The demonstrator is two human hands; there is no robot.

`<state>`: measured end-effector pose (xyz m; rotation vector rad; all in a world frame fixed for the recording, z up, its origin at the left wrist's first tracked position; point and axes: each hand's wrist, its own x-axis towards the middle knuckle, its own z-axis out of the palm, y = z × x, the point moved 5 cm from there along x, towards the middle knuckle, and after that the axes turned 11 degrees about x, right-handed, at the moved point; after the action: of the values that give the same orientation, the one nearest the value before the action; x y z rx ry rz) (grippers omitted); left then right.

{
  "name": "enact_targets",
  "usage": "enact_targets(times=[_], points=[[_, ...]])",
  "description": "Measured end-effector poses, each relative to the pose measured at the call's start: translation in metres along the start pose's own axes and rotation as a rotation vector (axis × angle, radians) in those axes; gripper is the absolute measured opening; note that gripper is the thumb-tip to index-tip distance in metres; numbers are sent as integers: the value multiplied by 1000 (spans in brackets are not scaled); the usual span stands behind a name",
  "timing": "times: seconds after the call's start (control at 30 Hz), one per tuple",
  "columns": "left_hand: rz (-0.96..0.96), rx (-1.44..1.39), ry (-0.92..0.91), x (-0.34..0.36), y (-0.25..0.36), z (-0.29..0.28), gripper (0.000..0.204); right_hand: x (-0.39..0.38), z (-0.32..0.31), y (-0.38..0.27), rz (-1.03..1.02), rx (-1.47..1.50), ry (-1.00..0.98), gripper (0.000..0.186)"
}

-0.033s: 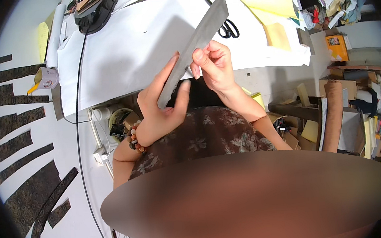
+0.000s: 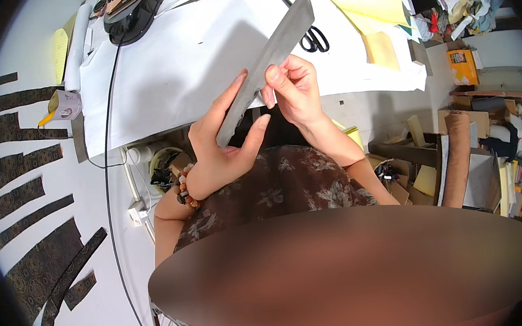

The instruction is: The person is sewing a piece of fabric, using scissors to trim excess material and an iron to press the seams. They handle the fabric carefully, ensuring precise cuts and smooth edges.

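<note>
A long grey strip [image 2: 276,45], flat and stiff-looking like folded fabric, slants from lower left to upper right in front of me. My left hand [image 2: 212,127] holds its lower end, fingers along the far side and thumb standing off the near edge. Closed in a pinch, my right hand [image 2: 297,89] grips the near edge around the strip's middle. Black-handled scissors [image 2: 314,39] lie on the white-covered table [image 2: 163,88] just beyond the strip, which hides part of them.
A black iron-like appliance [image 2: 133,20] at the far left trails a black cord [image 2: 107,138]. Yellow paper [image 2: 371,1] lies far right. Dark patterned cloth pieces [image 2: 42,260] are spread at left. A brown roll [image 2: 457,160] stands at right near cluttered shelves.
My left thumb has moved away from the strip's near edge, toward me. The right hand and the strip have hardly moved.
</note>
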<state>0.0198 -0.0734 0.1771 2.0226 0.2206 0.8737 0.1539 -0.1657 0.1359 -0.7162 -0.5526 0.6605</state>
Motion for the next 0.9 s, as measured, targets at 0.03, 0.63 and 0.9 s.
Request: enact_targets(times=[0.03,0.63,0.9], points=[[-25,-6,-38,1,1,-3,45,-2,-1,4,39,64,5,27],[-125,15,-10,2,-18,-8,39,6,9,20,144,55,-16,16],[-111,42,-51,1,-24,-15,40,7,19,18,2,-60,-45,20]])
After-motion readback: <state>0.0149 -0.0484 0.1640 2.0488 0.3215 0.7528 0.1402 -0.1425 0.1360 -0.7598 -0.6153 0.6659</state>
